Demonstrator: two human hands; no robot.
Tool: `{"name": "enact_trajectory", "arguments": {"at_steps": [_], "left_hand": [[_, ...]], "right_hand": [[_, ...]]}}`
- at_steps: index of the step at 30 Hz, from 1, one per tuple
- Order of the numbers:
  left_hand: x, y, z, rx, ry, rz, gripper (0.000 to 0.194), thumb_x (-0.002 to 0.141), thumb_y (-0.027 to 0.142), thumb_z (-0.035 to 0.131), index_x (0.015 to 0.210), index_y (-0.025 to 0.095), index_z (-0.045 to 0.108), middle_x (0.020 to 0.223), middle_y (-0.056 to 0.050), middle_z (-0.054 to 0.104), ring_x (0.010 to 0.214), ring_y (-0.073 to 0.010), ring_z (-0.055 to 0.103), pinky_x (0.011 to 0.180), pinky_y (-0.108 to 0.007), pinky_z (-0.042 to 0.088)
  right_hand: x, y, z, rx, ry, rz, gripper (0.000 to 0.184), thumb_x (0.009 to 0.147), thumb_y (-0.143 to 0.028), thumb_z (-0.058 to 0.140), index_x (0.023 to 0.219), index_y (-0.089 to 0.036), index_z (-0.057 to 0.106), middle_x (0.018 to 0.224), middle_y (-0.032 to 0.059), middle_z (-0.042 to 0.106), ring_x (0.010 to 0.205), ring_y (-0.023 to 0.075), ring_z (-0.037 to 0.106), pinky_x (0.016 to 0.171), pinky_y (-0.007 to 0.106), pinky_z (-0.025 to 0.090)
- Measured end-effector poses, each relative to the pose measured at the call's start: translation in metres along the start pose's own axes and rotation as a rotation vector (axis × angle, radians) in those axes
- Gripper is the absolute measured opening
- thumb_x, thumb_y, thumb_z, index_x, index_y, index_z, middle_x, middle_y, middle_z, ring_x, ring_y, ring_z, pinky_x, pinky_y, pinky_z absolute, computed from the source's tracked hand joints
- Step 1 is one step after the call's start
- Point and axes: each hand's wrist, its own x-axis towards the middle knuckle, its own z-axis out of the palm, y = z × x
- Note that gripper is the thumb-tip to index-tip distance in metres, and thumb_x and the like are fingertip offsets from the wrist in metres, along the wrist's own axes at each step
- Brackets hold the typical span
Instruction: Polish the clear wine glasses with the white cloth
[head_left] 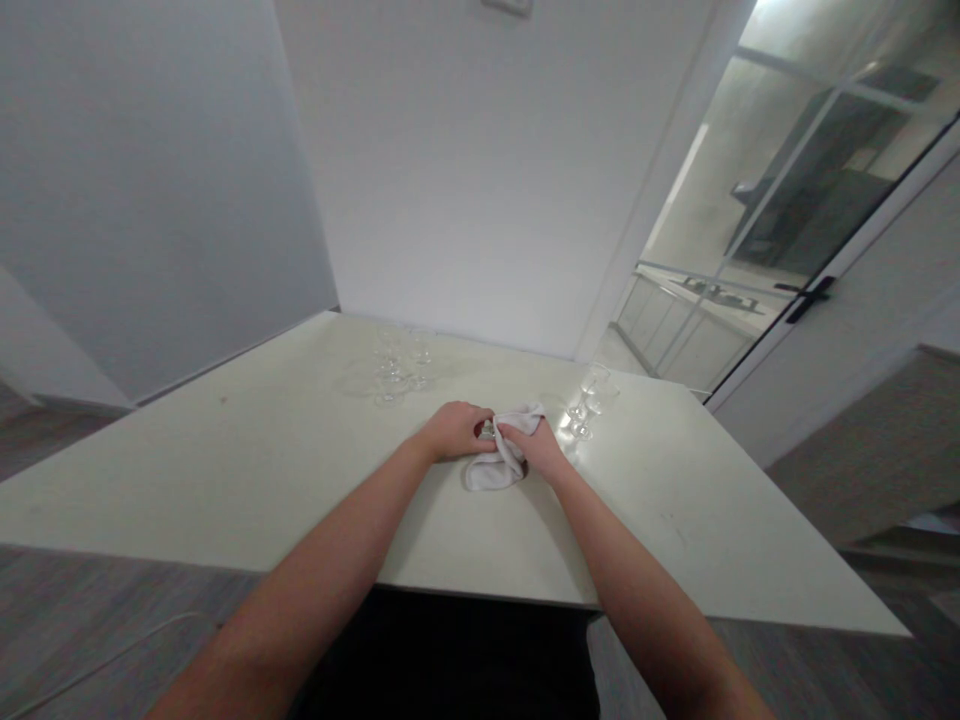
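Observation:
Near the middle of the table, my left hand [456,432] curls its fingers and thumb around a small clear glass [487,430]. Most of that glass is hidden by the hand and a cloth, so its full shape cannot be made out. A white cloth [491,472] is bunched in my right hand [538,450], pressed against the glass's right side. One end of the cloth hangs down toward the tabletop, and another fold sticks up above the right thumb. Both hands are closed and close together.
Several clear stemmed glasses [390,365] stand at the back left of the white table [262,450]. More stemmed glasses [594,395] stand to the right, just beyond my right hand. A wall [480,200] borders the back; a glazed door [787,200] is at the right.

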Motion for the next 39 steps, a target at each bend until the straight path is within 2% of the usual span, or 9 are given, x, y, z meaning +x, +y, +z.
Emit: {"name": "enact_trajectory", "arguments": {"at_steps": [4, 16, 39], "left_hand": [[0.0001, 0.0007, -0.0009, -0.004, -0.002, 0.004, 0.037, 0.075, 0.055, 0.054, 0.076, 0.019, 0.06, 0.068, -0.002, 0.065, 0.06, -0.0146, 0.058, 0.055, -0.024, 0.03], [-0.0007, 0.0023, -0.0019, -0.012, -0.01, -0.006, 0.039, 0.074, 0.057, 0.054, 0.08, 0.019, 0.06, 0.071, -0.002, 0.066, 0.062, -0.0152, 0.059, 0.055, -0.024, 0.03], [-0.001, 0.0035, -0.0032, -0.027, -0.019, -0.014, 0.038, 0.074, 0.057, 0.054, 0.081, 0.02, 0.06, 0.071, -0.003, 0.066, 0.061, -0.015, 0.058, 0.054, -0.024, 0.03]], "right_hand": [[-0.0006, -0.0001, 0.0007, -0.012, 0.003, -0.002, 0.045, 0.062, -0.047, 0.069, 0.094, -0.016, 0.063, 0.091, 0.0062, 0.068, 0.082, 0.0199, 0.064, 0.076, 0.033, 0.051], [-0.0026, -0.0026, -0.0012, -0.051, -0.006, -0.05, 0.04, 0.064, -0.047, 0.068, 0.091, -0.017, 0.064, 0.09, 0.0056, 0.068, 0.081, 0.0195, 0.064, 0.076, 0.033, 0.051], [-0.0023, 0.0004, -0.001, -0.064, 0.0, -0.013, 0.044, 0.064, -0.049, 0.068, 0.094, -0.017, 0.063, 0.093, 0.0069, 0.069, 0.085, 0.0217, 0.064, 0.077, 0.035, 0.051]]}}
